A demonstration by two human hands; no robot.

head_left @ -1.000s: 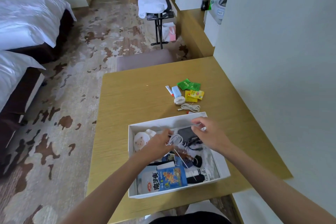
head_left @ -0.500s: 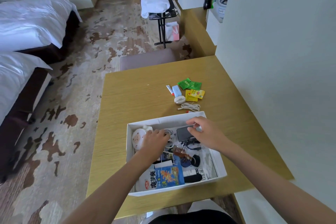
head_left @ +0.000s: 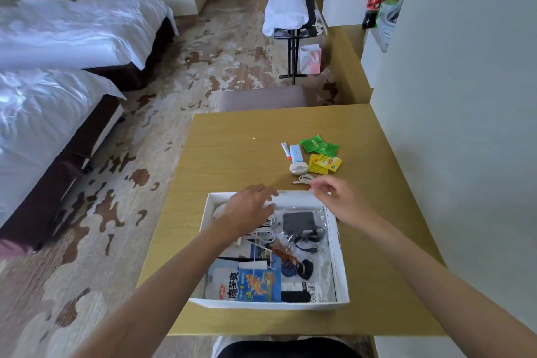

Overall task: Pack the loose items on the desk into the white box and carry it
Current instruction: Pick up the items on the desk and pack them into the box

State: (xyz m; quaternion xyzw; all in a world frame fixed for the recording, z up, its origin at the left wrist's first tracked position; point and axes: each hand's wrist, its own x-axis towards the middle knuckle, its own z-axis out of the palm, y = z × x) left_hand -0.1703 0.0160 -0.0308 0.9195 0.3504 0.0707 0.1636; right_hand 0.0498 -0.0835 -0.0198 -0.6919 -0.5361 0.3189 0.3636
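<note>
Two white-sheeted beds (head_left: 66, 35) line the left of this carpeted room, and a tan wooden worktop (head_left: 232, 154) stands against the pale wall on the right. At its near edge sits the open white cardboard box (head_left: 341, 264), already holding a blue snack packet (head_left: 255, 285), coiled white cords (head_left: 266, 234) and a dark grey charger block in clear plastic (head_left: 299, 221).

The left hand (head_left: 250, 206) hovers over the box's far left corner, fingers spread and holding nothing. The right hand (head_left: 338, 197) reaches past the far rim, thumb and forefinger pinched close; they may hold something small and thin, but blur hides it.

Just beyond that hand lies a coiled white cable (head_left: 305, 179). Farther off are a cream oval case (head_left: 297, 168), a small white tube (head_left: 286, 151), a pale blue box (head_left: 296, 152), yellow tea sachets (head_left: 325, 163) and green sachets (head_left: 318, 145).

Packing looks partly done. The next move probably calls for gathering the cable, then the cluster behind it, into the box.
</note>
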